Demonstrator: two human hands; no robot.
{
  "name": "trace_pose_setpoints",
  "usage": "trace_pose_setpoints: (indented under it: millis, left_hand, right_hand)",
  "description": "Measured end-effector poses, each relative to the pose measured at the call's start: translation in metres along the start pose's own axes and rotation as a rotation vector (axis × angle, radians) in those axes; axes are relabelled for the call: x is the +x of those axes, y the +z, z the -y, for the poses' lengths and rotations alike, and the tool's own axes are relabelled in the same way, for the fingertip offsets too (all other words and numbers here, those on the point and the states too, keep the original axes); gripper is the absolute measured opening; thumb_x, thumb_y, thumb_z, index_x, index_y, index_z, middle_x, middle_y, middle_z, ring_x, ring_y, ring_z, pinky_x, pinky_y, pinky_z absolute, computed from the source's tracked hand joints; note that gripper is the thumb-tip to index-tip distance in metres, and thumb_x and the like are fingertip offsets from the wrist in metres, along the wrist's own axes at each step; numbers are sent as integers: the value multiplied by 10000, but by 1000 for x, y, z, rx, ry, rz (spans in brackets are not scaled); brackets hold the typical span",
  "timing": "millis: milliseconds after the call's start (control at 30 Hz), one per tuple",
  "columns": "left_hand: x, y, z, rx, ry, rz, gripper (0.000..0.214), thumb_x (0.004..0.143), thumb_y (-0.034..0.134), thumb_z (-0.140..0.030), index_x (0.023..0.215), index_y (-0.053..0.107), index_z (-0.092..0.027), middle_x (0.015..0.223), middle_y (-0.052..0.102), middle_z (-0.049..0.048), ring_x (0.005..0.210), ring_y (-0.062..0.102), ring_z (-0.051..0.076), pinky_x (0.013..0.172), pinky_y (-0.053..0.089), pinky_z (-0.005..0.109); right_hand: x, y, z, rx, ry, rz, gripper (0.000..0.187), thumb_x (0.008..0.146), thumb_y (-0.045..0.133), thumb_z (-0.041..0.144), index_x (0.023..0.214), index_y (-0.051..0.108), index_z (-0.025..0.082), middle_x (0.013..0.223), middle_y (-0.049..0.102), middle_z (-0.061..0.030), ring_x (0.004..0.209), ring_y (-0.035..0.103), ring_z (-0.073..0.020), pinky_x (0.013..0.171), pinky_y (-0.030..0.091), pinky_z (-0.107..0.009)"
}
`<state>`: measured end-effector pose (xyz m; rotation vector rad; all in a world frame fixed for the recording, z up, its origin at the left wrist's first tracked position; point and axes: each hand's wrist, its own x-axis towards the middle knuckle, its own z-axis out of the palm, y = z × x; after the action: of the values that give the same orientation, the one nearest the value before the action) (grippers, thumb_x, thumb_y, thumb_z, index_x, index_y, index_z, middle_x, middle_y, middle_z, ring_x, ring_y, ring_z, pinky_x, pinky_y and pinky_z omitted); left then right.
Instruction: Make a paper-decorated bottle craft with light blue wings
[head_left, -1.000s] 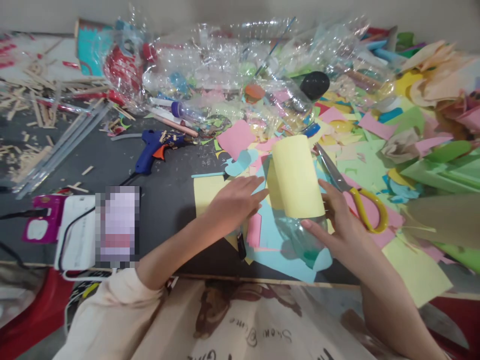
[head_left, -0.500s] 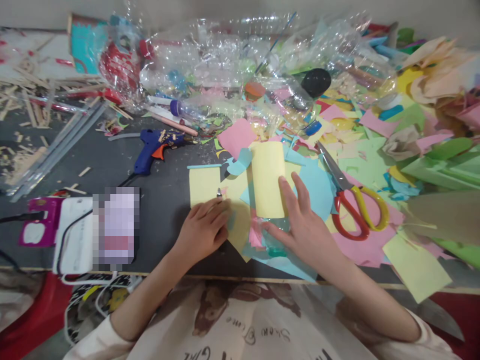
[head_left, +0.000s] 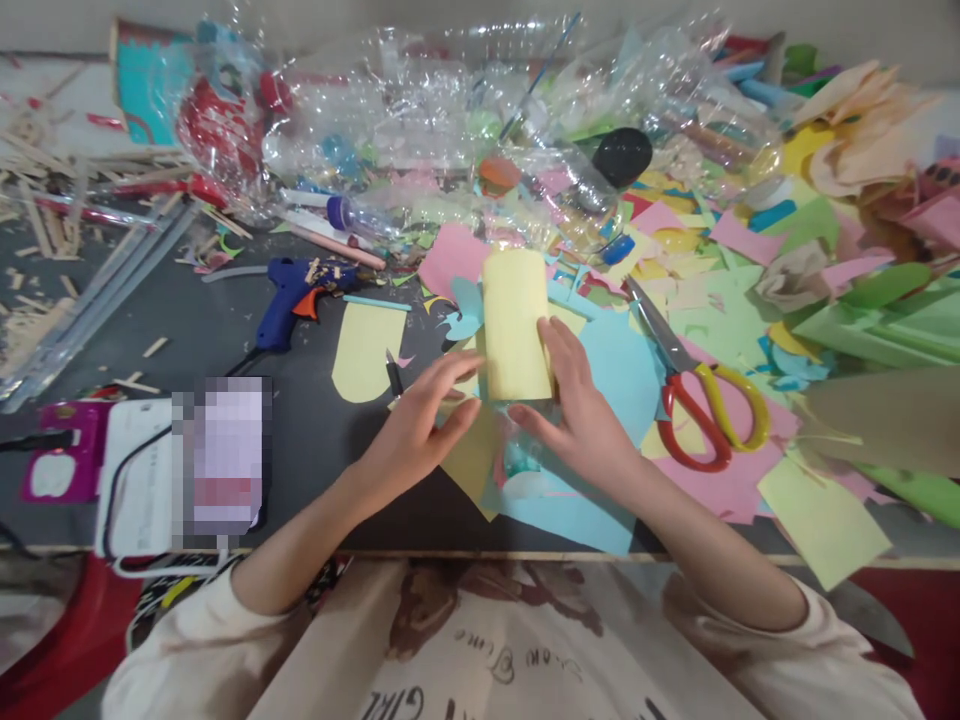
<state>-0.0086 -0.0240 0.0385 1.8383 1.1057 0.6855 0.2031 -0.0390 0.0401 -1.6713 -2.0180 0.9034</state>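
Note:
A yellow paper sleeve (head_left: 516, 325) lies wrapped around a clear plastic bottle, whose bare end (head_left: 521, 455) shows towards me. My right hand (head_left: 581, 410) rests along the sleeve's right side, fingers stretched and thumb apart near its lower edge. At the left side my left hand (head_left: 427, 415) reaches in with its fingers extended and thumb apart, holding nothing; its fingertips are close to the sleeve, and contact is unclear. Left of that hand are a dark pen (head_left: 394, 373) and a yellow paper piece with a rounded end (head_left: 367, 355), a thin blue strip (head_left: 376, 303) along its top.
Scissors (head_left: 709, 400) with red and yellow handles lie on paper scraps at right. A blue glue gun (head_left: 289, 300) sits at left, above a phone (head_left: 229, 455) and a white power strip (head_left: 139, 480). Plastic bottles (head_left: 420, 120) crowd the back; wooden sticks (head_left: 45, 220) lie far left.
My left hand has let go of the pen and opened beside the sleeve. The rounded yellow paper piece has come into fuller view on the left. My right hand stays at the sleeve.

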Motion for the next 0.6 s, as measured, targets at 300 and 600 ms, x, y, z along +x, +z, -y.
trace_pose_setpoints:
  millis: [300,600]
  left_hand:
    - [40,32,-8,-704,-276,31,684,883,530,-601,1397,390,-172,1324,631,151,1144,660,290,878,593,384]
    - [45,32,1,-713,-303,53,587,1014,106,-472,1356,443,-134,1192,710,139,1034,710,250,831,602,384]
  right_hand:
    - [0,5,5,179,-75,-55,1016,812,598,644,1561,-11,328,1629,140,-160,1443,312,-417,906,554,-569]
    - [4,7,0,720,36,102,983,750,540,788,1513,104,348,1638,185,-85,1332,477,-334,869,599,-468]
